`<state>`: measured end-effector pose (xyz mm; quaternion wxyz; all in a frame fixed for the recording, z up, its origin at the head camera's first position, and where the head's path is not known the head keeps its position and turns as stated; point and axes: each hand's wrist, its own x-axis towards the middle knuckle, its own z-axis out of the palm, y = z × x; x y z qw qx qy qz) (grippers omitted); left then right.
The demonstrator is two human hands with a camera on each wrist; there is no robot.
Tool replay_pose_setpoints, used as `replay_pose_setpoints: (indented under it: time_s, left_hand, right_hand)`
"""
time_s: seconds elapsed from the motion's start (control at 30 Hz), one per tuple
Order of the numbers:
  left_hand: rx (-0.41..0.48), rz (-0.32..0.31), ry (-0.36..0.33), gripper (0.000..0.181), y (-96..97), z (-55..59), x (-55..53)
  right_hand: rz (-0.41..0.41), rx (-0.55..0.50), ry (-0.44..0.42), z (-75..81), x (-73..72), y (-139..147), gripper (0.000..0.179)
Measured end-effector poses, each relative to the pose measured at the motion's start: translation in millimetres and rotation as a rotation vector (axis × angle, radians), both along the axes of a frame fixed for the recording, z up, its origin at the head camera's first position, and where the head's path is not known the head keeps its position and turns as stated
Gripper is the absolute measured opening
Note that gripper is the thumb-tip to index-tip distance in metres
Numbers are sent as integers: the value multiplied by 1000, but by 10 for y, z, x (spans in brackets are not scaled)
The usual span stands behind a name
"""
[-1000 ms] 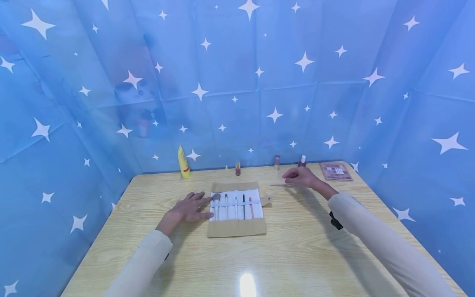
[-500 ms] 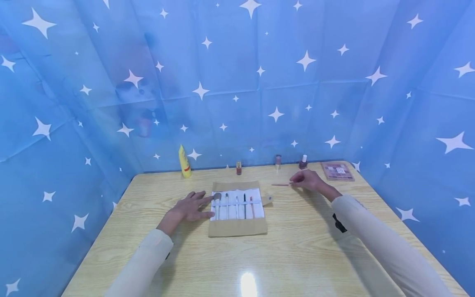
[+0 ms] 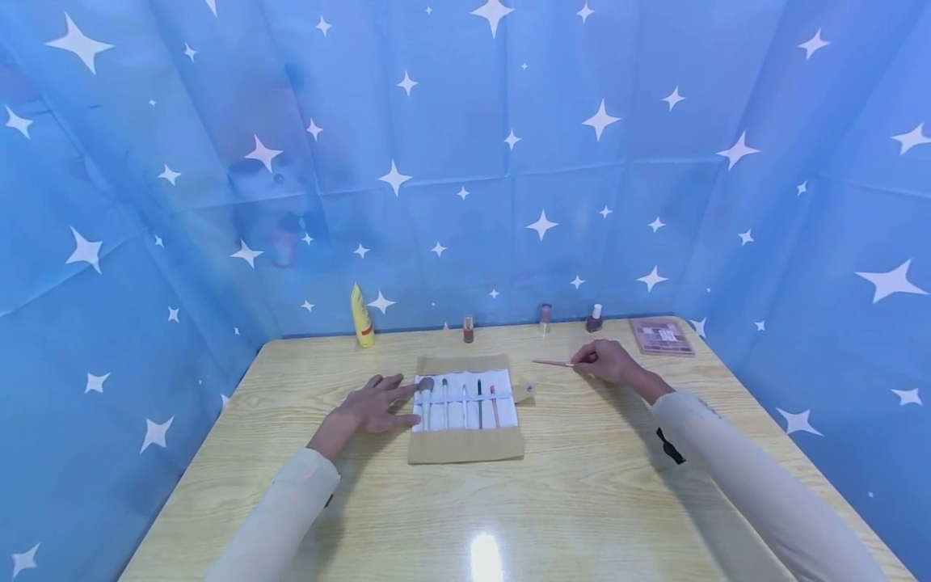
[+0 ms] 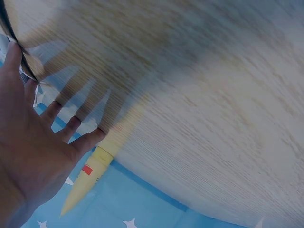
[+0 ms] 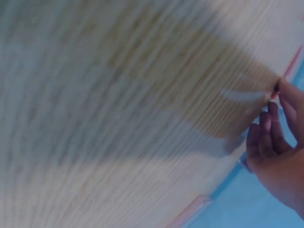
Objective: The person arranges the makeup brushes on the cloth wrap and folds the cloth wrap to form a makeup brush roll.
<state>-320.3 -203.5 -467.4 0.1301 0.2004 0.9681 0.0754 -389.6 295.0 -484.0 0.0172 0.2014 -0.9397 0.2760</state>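
An unrolled tan brush roll lies on the table in the head view, with several makeup brushes upright in its white slotted middle under a band. My left hand rests at the roll's left edge, fingers spread and thumb touching the white lining; the left wrist view also shows the fingers fanned out. To the right of the roll, my right hand pinches one end of a slim pink makeup brush between thumb and fingertips. Its thin tapered handle points left, and its other end is hidden by the fingers.
Along the back edge stand a yellow tube, a small gold-capped bottle, a pinkish lip gloss tube and a dark nail polish bottle. An eyeshadow palette lies at the back right. A star-patterned blue curtain surrounds the table.
My right hand has moved right and a little nearer, its fingertips now pinching the brush's right end. The nail polish bottle behind it has come into full view. My left hand stays put.
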Motion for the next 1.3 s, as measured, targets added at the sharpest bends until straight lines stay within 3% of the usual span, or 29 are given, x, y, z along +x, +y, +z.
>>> replay_pose_setpoints:
  time_s: [0.23, 0.5, 0.73, 0.9, 1.3]
  left_hand:
    - [3, 6, 1, 76, -19, -3, 7]
    - [-7, 10, -1, 76, -14, 27, 8]
    - [-5, 18, -7, 76, -3, 5, 32]
    - [0, 10, -4, 76, -5, -1, 23]
    - [2, 15, -19, 76, 13, 12, 15]
  right_hand:
    - [30, -10, 44, 21, 48, 6, 6]
    - [59, -133, 74, 131, 126, 13, 11]
    - [52, -291, -26, 270, 202, -60, 24]
    - [20, -334, -89, 374, 213, -105, 30]
    - [65, -399, -109, 479, 229, -169, 29]
